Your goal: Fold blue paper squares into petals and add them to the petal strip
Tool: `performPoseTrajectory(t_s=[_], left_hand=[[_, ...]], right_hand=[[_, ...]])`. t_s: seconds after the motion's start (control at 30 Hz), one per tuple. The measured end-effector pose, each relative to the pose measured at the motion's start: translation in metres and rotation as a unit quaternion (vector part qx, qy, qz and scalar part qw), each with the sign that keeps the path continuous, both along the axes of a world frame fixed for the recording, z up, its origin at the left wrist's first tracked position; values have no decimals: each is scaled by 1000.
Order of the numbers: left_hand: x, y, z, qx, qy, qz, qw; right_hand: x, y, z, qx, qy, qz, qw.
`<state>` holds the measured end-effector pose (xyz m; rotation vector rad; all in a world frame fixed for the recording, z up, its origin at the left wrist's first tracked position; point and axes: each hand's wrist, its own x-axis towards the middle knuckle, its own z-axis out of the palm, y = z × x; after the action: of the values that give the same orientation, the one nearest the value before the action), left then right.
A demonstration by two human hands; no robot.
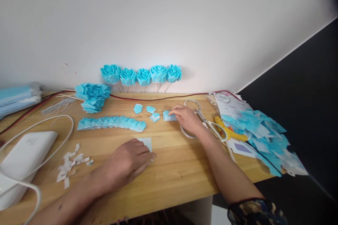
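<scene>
My left hand (130,158) lies on the table with its fingers closed over a pale blue square of thin material (146,143), whose far corner shows. Farther off, my right hand (188,119) has its fingertips pinched on a small stack of blue pieces (166,115); the fingers partly cover it. Beside that stack are small folded blue petals (138,108). A long overlapping row of folded blue petals (111,123) stretches to the left. Scissors (208,121) with white handles lie right by my right wrist.
Blue flowers on sticks (144,76) lean against the wall, and more flowers (92,95) lie at left. A white power bank (29,161) with a cable and white scraps (69,163) are near left. Right are a yellow glue gun (231,133) and a blue cut-piece pile (264,133).
</scene>
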<state>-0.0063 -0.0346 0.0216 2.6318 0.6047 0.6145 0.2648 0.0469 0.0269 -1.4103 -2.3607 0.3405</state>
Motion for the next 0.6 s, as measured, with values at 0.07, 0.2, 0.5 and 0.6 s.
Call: performPoseTrajectory(t_s=[0.07,0.2,0.5,0.6], left_hand=[[0,-1,-1,-5,7,0,1000],[1,-2,1,-21,8,-7,1000],[1,-3,0,-38,16,-27,999],[1,-4,-2,-32,19,-25,999]], right_hand=[[1,1,-3,-17,-16,5,1000],[-1,-4,3,43,-7,-40,998],[-53,-37,5,28,0,129,991],[-65,-41,-5,-12,-20,128,992]])
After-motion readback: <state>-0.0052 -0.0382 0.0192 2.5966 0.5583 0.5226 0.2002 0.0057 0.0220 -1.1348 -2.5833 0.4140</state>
